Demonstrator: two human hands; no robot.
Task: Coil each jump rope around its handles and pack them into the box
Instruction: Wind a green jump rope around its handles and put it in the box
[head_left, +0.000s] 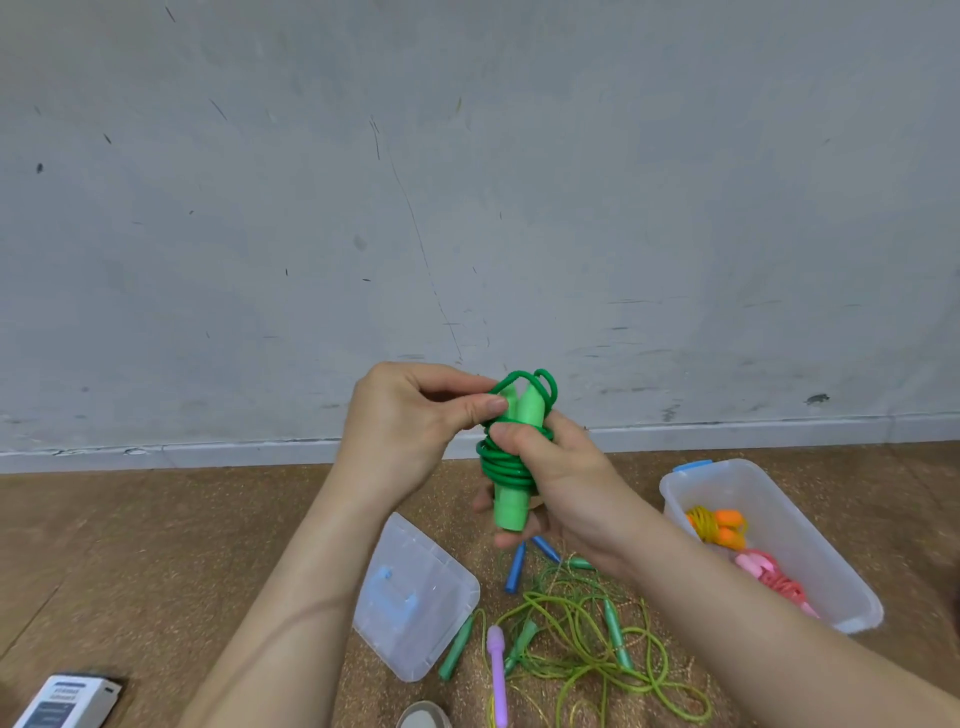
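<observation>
A green jump rope (511, 467) is coiled round its two light green handles, held up in front of the wall. My right hand (561, 478) grips the bundle round the coils and handles. My left hand (415, 415) pinches the rope's loop at the top of the handles. The clear plastic box (841, 597) stands on the floor at the right; inside lie a coiled orange rope (719, 527) and a coiled pink rope (774, 574).
The box's clear lid (415, 597) lies on the brown floor below my hands. Beside it sprawl loose ropes: a tangled yellow-green rope (597, 660) with dark green handles, blue handles (517, 569) and a purple handle (497, 675). A small white carton (67, 701) sits bottom left.
</observation>
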